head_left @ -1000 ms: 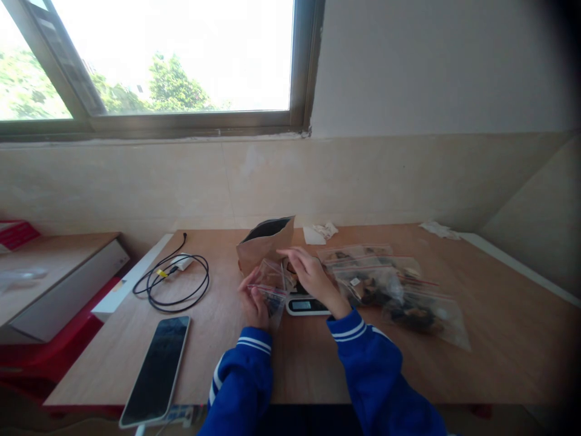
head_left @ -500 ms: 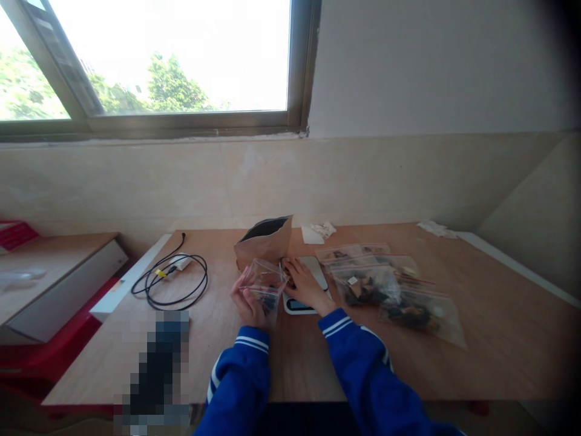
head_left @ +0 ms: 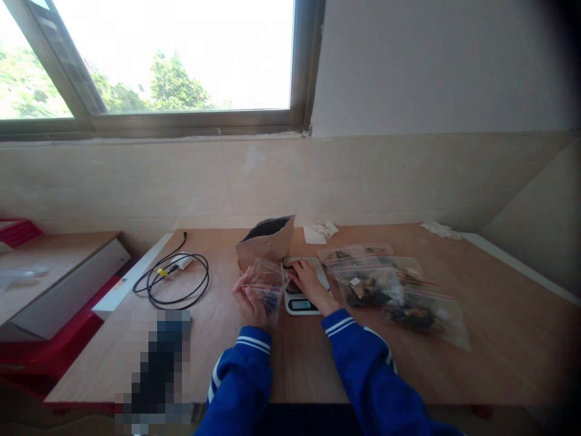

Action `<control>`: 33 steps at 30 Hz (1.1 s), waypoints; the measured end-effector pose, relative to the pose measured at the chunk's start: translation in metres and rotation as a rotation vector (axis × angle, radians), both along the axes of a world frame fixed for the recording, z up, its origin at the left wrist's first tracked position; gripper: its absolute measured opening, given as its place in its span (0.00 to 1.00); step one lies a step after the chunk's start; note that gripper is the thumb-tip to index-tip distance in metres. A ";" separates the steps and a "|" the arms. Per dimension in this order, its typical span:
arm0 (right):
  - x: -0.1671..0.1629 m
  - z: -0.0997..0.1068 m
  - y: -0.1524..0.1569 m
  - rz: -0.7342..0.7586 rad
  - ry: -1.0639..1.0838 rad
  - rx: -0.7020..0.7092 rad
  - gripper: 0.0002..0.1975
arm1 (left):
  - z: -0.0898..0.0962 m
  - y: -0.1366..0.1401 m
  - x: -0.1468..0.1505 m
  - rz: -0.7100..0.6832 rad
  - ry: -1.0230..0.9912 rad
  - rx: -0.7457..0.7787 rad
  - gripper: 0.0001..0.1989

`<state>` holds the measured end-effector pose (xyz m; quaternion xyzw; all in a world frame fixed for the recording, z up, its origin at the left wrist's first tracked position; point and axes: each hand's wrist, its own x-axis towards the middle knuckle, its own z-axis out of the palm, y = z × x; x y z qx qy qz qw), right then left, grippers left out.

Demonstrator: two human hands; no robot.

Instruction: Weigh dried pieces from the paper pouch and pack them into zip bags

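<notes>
My left hand (head_left: pixel 250 303) is closed on a clear zip bag (head_left: pixel 271 297) with a red seal line, its mouth spread toward the scale; some dark contents show low in it. Beside it, my right hand (head_left: pixel 311 283) reaches over a white digital kitchen scale (head_left: pixel 323 275). Its fingers are bent together at the scale's left edge, by a small dark piece (head_left: pixel 287 266) too unclear to name. Below the wrist the scale's display is lit, its digits unreadable. Just behind the zip bag stands a brown paper pouch (head_left: pixel 265 247), upright with its top gaping.
Several zip bags of dark and brown dried pieces (head_left: pixel 365 287) lie right of the scale. A coiled black cable (head_left: pixel 175 303) with a white adapter (head_left: pixel 181 261) rests at left, above a blurred-out dark object (head_left: pixel 158 363). Crumpled tissue (head_left: pixel 325 230) lies at the back.
My right hand has shifted slightly and more of the scale's display shows. The brown pieces seen under its fingers before are less visible. My left hand keeps hold of the zip bag.
</notes>
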<state>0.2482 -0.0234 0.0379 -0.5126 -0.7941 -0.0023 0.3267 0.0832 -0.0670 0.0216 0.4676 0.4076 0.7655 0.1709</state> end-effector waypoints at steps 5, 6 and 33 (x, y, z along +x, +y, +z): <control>0.007 0.007 0.009 -0.042 0.189 0.020 0.11 | 0.003 -0.002 0.000 -0.008 0.001 -0.003 0.18; 0.007 0.011 0.011 -0.054 0.256 0.037 0.11 | 0.004 -0.002 0.001 -0.008 0.006 -0.002 0.19; -0.040 0.081 -0.030 0.396 0.808 -0.364 0.17 | 0.000 0.000 0.002 -0.033 0.009 -0.004 0.18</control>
